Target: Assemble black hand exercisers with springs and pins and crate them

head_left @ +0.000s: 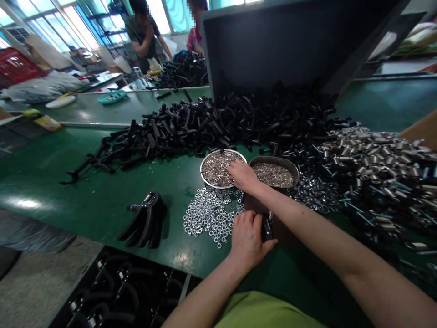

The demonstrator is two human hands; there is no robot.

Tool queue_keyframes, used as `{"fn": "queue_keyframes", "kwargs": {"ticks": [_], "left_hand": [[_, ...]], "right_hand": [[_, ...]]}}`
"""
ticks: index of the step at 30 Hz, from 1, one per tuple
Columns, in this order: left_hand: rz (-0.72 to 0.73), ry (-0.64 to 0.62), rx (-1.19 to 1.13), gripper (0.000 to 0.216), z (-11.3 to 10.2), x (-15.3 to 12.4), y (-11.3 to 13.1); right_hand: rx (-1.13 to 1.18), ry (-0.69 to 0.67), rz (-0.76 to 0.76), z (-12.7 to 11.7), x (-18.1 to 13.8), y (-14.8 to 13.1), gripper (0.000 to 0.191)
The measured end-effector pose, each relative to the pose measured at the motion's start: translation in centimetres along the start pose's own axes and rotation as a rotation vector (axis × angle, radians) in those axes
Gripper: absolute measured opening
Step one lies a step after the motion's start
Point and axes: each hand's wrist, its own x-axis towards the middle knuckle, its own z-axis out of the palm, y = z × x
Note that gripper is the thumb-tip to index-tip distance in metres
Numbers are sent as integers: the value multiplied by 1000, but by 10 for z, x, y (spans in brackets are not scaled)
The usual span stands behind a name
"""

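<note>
My right hand (243,176) reaches over the round dish (201,171) of small metal pins (216,166). Its fingers are bent together, with the tips down among the pins; whatever they pinch is hidden. Closer to me, my left hand (248,237) is closed around a black plastic part (267,228) at the table, most of it behind the fingers. Silvery ring-shaped nuts (208,214) lie spread out just left of that hand. Beside the dish, under my right wrist, stands an oval tin (296,173) of smaller metal pieces.
A long heap of black curved parts (191,123) spills from a large dark bin (266,45). Metal sleeves and screws (382,159) pile up on the right. Several black pieces (146,223) stand at left, above a crate (136,287). Two people (143,36) are across the table.
</note>
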Motion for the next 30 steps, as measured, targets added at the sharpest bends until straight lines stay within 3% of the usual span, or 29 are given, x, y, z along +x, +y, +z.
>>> {"fn": "queue_keyframes", "kwargs": {"ticks": [6, 10, 12, 14, 17, 26, 30], "left_hand": [[4, 16, -17, 52, -1, 6, -2], [6, 30, -80, 49, -1, 8, -5], [17, 33, -80, 50, 0, 8, -6], [30, 23, -45, 49, 0, 8, -6], [26, -13, 59, 47, -1, 9, -4], [45, -50, 220, 47, -1, 8, -2], [83, -16, 198, 53, -1, 5, -4]], "right_hand": [[170, 94, 145, -23, -25, 0, 20], [612, 137, 285, -44, -84, 7, 19], [727, 113, 378, -46, -117, 10, 13], [664, 100, 406, -41, -144, 13, 11], [446, 123, 289, -29, -165, 14, 11], [-49, 202, 17, -4, -173, -1, 18], [-111, 315, 18, 2, -184, -2, 19]]}}
